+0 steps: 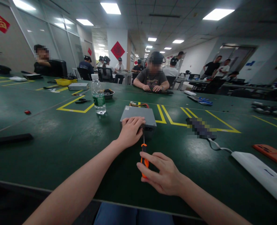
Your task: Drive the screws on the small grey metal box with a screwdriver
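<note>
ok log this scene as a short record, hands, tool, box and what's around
left hand: lying over the front edge of the gray metal box
right hand: fingers around the screwdriver handle
tool: orange and black handle, shaft toward the box's front; tip contact unclear
box: on the green table, colored wires at its far side
left of box: upright bottle, green label
across table: seated person

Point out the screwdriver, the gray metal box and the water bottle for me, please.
Screwdriver (pixel 144 150): head view, on the upper part of its orange-and-black handle.
Gray metal box (pixel 144 113): head view, on its top face.
Water bottle (pixel 99 100): head view, on its green label.
</note>
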{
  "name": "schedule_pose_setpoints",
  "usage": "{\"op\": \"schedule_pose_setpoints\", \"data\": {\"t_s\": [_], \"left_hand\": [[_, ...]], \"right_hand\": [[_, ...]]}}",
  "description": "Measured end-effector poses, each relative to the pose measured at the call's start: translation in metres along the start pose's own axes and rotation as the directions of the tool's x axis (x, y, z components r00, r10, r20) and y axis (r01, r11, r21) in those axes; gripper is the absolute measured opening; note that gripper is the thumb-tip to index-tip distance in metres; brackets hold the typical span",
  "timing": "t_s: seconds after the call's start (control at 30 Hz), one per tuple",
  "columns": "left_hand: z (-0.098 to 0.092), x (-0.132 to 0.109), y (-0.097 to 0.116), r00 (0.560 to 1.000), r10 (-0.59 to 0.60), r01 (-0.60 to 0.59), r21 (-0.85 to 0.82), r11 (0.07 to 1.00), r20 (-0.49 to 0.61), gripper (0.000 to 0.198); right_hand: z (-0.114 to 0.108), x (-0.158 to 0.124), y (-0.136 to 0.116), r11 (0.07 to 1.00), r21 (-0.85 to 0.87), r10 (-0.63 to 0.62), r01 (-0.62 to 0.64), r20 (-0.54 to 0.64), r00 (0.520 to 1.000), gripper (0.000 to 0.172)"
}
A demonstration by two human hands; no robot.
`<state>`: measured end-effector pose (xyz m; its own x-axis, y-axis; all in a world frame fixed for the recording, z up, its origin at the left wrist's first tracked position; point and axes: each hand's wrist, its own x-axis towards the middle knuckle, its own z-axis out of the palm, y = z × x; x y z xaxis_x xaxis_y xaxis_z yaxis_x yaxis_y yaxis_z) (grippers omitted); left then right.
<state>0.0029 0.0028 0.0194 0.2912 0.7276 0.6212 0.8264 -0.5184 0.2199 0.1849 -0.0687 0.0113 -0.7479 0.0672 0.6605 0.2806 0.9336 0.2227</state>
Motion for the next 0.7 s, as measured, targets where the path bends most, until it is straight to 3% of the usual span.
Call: {"op": "schedule_pose_setpoints", "data": {"t_s": [0.17, 0.3, 0.47, 0.7], "left_hand": [[0.0008, 0.0001, 0.0004, 1.0, -0.019, 0.019, 0.002, 1.0, 0.013, 0.03], [0.001, 0.0002, 0.0007, 1.0, -0.023, 0.023, 0.003, 1.0, 0.016, 0.03], [0.0008, 0.0001, 0.0004, 1.0, -0.007, 0.007, -0.002, 1.0, 0.004, 0.028], [-0.0004, 0.0003, 0.0009, 1.0, -0.009, 0.009, 0.0, 1.0, 0.01, 0.026]], "right_hand": [[0.0078, -0.0059, 0.0006, 0.999, 0.034, 0.005, -0.002, -0.09, 0.996, 0.016], [0.0077, -0.0057, 0.0014, 0.995, 0.087, 0.057, -0.051, -0.061, 0.997, 0.027], [0.0012, -0.0016, 0.0008, 1.0, 0.024, 0.014, -0.014, 0.011, 1.0, 0.023], [0.0081, -0.0088, 0.0018, 0.996, 0.072, 0.06, -0.052, -0.108, 0.992, 0.025]]}}
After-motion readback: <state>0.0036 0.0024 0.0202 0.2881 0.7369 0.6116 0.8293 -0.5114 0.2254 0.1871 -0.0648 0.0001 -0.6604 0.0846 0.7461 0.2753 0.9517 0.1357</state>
